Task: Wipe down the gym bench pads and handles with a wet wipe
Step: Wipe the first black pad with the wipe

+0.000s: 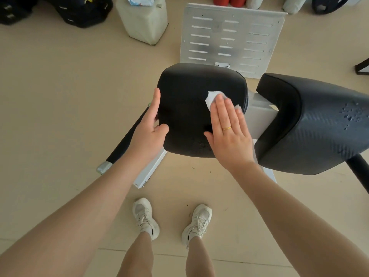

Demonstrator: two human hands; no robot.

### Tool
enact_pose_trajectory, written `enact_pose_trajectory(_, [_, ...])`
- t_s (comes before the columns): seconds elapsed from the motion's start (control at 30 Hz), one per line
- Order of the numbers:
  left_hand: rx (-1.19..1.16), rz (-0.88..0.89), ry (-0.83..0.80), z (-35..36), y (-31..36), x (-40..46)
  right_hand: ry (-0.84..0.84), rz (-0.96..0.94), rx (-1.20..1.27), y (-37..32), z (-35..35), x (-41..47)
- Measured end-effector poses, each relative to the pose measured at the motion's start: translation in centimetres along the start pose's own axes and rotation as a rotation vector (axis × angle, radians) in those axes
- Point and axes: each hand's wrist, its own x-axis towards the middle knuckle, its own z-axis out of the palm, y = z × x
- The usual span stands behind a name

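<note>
A black square pad stands in the middle of the view. My right hand lies flat on its right half, pressing a white wet wipe against the surface; most of the wipe is hidden under my fingers. My left hand grips the pad's left edge, thumb on top. A second, larger black pad sits to the right, with droplets on it. A black handle with a silver end cap runs down to the left under my left arm.
A white slotted footplate stands behind the pads. A pack of wipes rests on a pale block at the back. Black bags lie at the far left, a weight plate at the far right. My shoes are on the beige floor below.
</note>
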Motion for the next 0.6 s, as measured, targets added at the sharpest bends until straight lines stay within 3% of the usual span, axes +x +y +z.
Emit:
enact_pose_trajectory(0.17, [-0.086,0.017,-0.047,-0.7,-0.2,0.1,-0.016,0.151,0.051,-2.5,1.2,-1.9])
enact_pose_trajectory(0.37, [-0.267,0.037,-0.251,-2.7,-0.9,0.7,0.154,0.654,0.285,-10.8,2.9,0.6])
enact_pose_trajectory(0.6, [-0.301,0.022,-0.528,-5.9,-3.3,2.7,0.255,0.469,0.107,-16.6,6.8,2.0])
